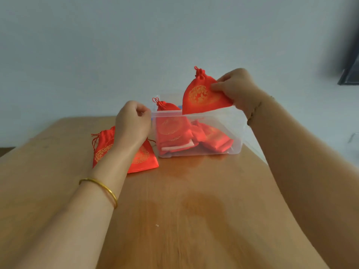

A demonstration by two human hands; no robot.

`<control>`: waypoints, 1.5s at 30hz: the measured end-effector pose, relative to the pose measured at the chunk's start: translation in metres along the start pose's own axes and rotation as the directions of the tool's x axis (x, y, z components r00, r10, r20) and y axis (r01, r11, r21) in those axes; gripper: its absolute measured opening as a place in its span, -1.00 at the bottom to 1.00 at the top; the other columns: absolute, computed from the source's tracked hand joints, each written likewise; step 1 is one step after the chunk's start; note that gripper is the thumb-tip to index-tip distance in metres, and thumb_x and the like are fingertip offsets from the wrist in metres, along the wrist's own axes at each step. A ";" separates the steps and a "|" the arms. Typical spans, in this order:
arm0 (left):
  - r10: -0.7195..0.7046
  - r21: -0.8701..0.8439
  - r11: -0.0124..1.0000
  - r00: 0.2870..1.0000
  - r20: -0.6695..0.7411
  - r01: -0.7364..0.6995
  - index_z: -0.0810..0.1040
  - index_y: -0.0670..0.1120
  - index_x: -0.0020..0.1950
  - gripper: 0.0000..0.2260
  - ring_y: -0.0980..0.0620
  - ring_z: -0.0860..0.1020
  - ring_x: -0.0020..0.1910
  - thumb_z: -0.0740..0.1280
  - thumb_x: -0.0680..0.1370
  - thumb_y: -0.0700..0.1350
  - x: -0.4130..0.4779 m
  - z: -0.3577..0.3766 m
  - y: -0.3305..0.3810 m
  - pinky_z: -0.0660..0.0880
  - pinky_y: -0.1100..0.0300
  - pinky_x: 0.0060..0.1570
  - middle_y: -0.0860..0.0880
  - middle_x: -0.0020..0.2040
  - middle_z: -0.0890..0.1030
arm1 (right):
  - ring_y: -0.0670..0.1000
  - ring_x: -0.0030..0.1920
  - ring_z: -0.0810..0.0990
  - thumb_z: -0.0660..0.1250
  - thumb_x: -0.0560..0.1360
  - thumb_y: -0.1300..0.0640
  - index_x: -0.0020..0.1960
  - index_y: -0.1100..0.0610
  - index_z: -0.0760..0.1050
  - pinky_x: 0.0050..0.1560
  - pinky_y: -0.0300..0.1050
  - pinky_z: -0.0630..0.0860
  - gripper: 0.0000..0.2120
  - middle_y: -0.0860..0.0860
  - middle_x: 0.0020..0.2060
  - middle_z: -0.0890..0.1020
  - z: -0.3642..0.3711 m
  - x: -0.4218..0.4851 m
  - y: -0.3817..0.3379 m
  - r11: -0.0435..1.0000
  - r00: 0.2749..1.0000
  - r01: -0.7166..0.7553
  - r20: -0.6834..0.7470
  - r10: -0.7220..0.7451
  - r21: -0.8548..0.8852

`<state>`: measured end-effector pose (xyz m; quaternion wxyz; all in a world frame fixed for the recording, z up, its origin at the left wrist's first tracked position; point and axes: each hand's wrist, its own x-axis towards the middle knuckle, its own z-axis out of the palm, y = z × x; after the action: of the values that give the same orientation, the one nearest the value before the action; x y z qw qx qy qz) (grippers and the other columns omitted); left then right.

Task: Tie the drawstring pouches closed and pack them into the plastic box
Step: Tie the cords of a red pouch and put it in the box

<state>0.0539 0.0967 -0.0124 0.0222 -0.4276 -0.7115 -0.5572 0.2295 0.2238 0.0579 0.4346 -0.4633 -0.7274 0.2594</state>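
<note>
My right hand (pixel 238 90) pinches a red drawstring pouch (pixel 202 96) with a gold print, its neck drawn tight and knotted, just above the open top of the clear plastic box (pixel 223 115). Inside the box lie several red pouches (pixel 174 131), one standing upright against the left wall. My left hand (pixel 133 121) hovers beside the box's left rim with its fingers curled and nothing in them. Beneath that hand and wrist, two loose red pouches (pixel 142 158) lie flat on the table with their cords slack.
The wooden table (pixel 184 210) stretches toward me in front of the box. A pale wall rises behind it. A dark object (pixel 349 72) is at the far right edge of the view.
</note>
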 end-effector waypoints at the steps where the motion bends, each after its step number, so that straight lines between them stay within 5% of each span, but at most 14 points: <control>1: -0.029 0.015 0.999 0.999 -0.041 0.030 0.52 -0.12 -0.02 -0.89 -0.02 0.49 -0.09 0.22 0.52 -0.18 0.001 0.001 -0.005 0.34 0.18 -0.13 0.00 -0.10 0.53 | 0.00 -0.32 0.50 0.40 0.39 0.23 0.05 0.29 0.58 -0.22 -0.09 0.53 -0.75 0.10 -0.27 0.55 0.000 0.017 0.003 0.998 1.000 -0.028 0.006 0.028 -0.052; 5: -0.130 0.176 0.976 0.992 0.001 0.127 0.52 -0.12 -0.02 -0.88 -0.02 0.48 -0.15 0.22 0.50 -0.20 0.003 0.001 -0.031 0.33 0.17 -0.25 -0.04 -0.09 0.56 | 0.06 -0.05 0.45 0.29 0.50 0.22 0.05 0.26 0.51 -0.08 -0.11 0.53 -0.84 0.11 -0.20 0.49 0.006 0.051 0.012 0.964 0.976 -0.160 0.113 0.187 -0.214; 8: -0.185 0.356 0.925 0.977 0.107 0.136 0.52 -0.10 0.02 -0.84 -0.17 0.53 0.03 0.28 0.46 -0.17 0.004 0.004 -0.053 0.46 0.05 0.01 -0.16 0.06 0.58 | 0.10 -0.03 0.43 0.13 0.60 0.11 -0.28 0.22 0.41 -0.34 -0.19 0.32 -0.68 0.10 -0.41 0.51 0.010 0.034 0.003 0.810 0.966 -0.058 0.170 0.192 -0.584; 10: -0.204 0.564 0.821 0.967 0.154 0.083 0.48 -0.12 0.16 -0.70 -0.24 0.42 0.21 0.33 0.46 -0.07 0.003 0.006 -0.061 0.39 -0.07 0.19 -0.22 0.20 0.49 | 0.22 0.06 0.51 0.13 0.61 0.13 -0.09 0.29 0.52 -0.11 -0.06 0.43 -0.71 0.17 -0.15 0.63 0.012 0.034 0.004 0.723 0.936 0.048 0.283 0.208 -0.690; 13: -0.256 0.701 0.709 0.953 0.160 0.072 0.37 -0.13 0.28 -0.54 -0.27 0.30 0.30 0.37 0.47 0.00 -0.005 0.008 -0.065 0.31 -0.11 0.24 -0.24 0.28 0.35 | 0.17 -0.28 0.51 0.15 0.53 0.32 -0.31 0.31 0.41 -0.36 -0.14 0.37 -0.75 0.19 -0.22 0.53 0.013 0.037 0.008 0.701 0.959 0.094 0.253 0.127 -0.707; 16: -0.277 0.728 0.679 0.951 0.137 0.093 0.34 -0.15 0.30 -0.58 -0.26 0.29 0.30 0.36 0.49 -0.10 -0.010 0.012 -0.070 0.32 -0.10 0.23 -0.25 0.29 0.32 | 0.18 -0.15 0.60 0.13 0.44 0.40 -0.06 0.30 0.53 -0.23 -0.11 0.53 -0.78 0.19 -0.20 0.57 0.009 0.032 0.004 0.831 0.995 0.097 0.082 -0.062 -0.547; 19: -0.223 0.654 0.747 0.971 0.083 0.116 0.35 -0.18 0.28 -0.65 -0.29 0.34 0.24 0.28 0.50 -0.30 -0.011 0.014 -0.076 0.36 -0.12 0.19 -0.27 0.25 0.34 | 0.19 -0.13 0.65 0.10 0.44 0.39 -0.03 0.17 0.54 -0.11 0.03 0.60 -0.71 0.17 -0.09 0.64 0.006 -0.004 -0.005 0.940 0.988 0.153 0.025 -0.153 -0.304; 22: -0.127 0.491 0.867 0.991 0.050 0.086 0.36 -0.16 0.27 -0.62 -0.26 0.42 0.16 0.23 0.48 -0.39 -0.012 0.010 -0.078 0.41 -0.09 0.16 -0.26 0.21 0.36 | 0.02 -0.41 0.62 0.12 0.43 0.39 -0.16 0.13 0.50 -0.38 -0.11 0.54 -0.75 0.11 -0.26 0.62 0.015 -0.061 -0.006 0.973 0.974 0.220 0.073 -0.215 -0.067; 27: -0.156 0.050 0.987 0.971 0.182 0.150 0.47 -0.11 0.19 -0.60 -0.06 0.50 -0.01 0.36 0.40 -0.39 -0.017 -0.002 -0.063 0.48 0.07 0.01 -0.11 0.01 0.48 | 0.20 -0.27 0.55 0.21 0.52 0.13 -0.23 0.33 0.49 -0.20 0.02 0.47 -0.72 0.23 -0.30 0.60 0.059 -0.112 0.021 0.965 0.930 0.215 0.335 -0.154 -0.153; 30: -0.211 -0.245 0.910 0.882 0.422 0.334 0.49 -0.15 0.16 -0.60 -0.02 0.50 -0.11 0.37 0.39 -0.45 -0.029 -0.010 -0.047 0.51 0.13 -0.11 -0.11 -0.10 0.48 | 0.07 -0.30 0.51 0.16 0.57 -0.02 -0.24 0.20 0.48 -0.27 -0.06 0.48 -0.65 0.09 -0.32 0.53 0.076 -0.123 0.032 0.999 0.904 -0.034 0.427 0.029 0.003; 34: -0.103 -0.415 0.785 0.757 0.646 0.460 0.49 -0.13 0.12 -0.62 0.00 0.52 -0.12 0.31 0.41 -0.48 -0.044 -0.018 -0.034 0.57 0.22 -0.15 -0.12 -0.14 0.49 | -0.02 -0.32 0.54 0.21 0.57 -0.01 -0.14 0.07 0.56 -0.35 -0.22 0.49 -0.76 0.06 -0.23 0.60 0.082 -0.132 0.044 0.797 0.756 -0.509 0.612 0.232 0.326; 38: 0.021 -0.453 0.761 0.680 0.733 0.464 0.51 -0.08 0.12 -0.58 0.06 0.52 -0.12 0.38 0.31 -0.36 -0.050 -0.024 -0.030 0.52 0.21 -0.09 -0.05 -0.14 0.50 | 0.04 -0.12 0.52 0.34 0.48 0.17 0.04 0.19 0.51 0.11 -0.05 0.48 -0.84 0.11 -0.12 0.58 0.075 -0.125 0.057 0.571 0.643 -0.701 0.726 0.246 0.428; 41: 0.042 -0.439 0.789 0.676 0.735 0.429 0.50 -0.09 0.18 -0.55 0.14 0.53 -0.19 0.41 0.29 -0.22 -0.049 -0.024 -0.027 0.49 0.27 -0.16 0.00 -0.17 0.52 | 0.00 -0.15 0.54 0.30 0.46 0.32 0.08 0.15 0.53 -0.04 -0.12 0.48 -0.78 0.05 -0.15 0.60 0.064 -0.120 0.061 0.657 0.725 -0.576 0.675 0.136 0.486; 45: 0.015 -0.375 0.894 0.819 0.574 0.247 0.48 0.05 0.24 -0.49 0.20 0.50 0.00 0.43 0.30 0.05 -0.038 -0.019 -0.028 0.41 0.25 -0.05 0.11 0.07 0.52 | -0.06 -0.20 0.61 0.26 0.47 0.38 0.02 0.13 0.56 -0.10 -0.16 0.56 -0.77 0.00 -0.19 0.65 0.051 -0.114 0.063 0.724 0.800 -0.388 0.599 -0.043 0.570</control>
<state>0.0517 0.0584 -0.0465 -0.3186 -0.5209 -0.5694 -0.5503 0.2354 0.1505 -0.0606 0.3034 -0.2447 -0.6312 0.6705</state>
